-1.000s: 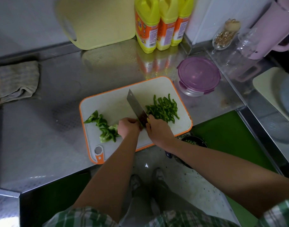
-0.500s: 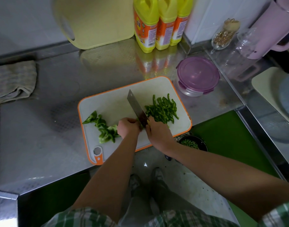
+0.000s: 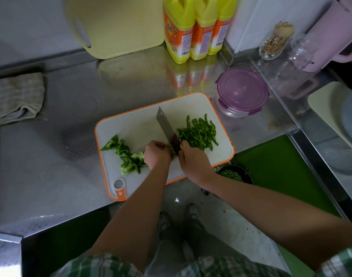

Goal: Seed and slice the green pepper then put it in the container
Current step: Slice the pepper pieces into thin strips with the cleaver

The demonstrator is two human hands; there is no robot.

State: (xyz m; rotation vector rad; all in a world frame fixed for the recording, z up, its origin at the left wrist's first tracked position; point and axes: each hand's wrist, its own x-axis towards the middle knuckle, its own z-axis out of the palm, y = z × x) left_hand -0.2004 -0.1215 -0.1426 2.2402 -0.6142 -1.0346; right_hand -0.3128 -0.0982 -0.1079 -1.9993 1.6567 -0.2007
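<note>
Green pepper piece (image 3: 171, 150) sits between the hands, pinned under the curled fingers of the left hand (image 3: 157, 154). The right hand (image 3: 193, 160) grips the cleaver (image 3: 167, 126) handle; the blade stands just beside the left knuckles. Cut strips (image 3: 199, 132) lie beyond the right hand, uncut pieces (image 3: 129, 156) left of the left hand. Hazard: the short piece may slip, bringing fingertips under the blade. The lidded container (image 3: 242, 92) stands beyond the strips.
</note>
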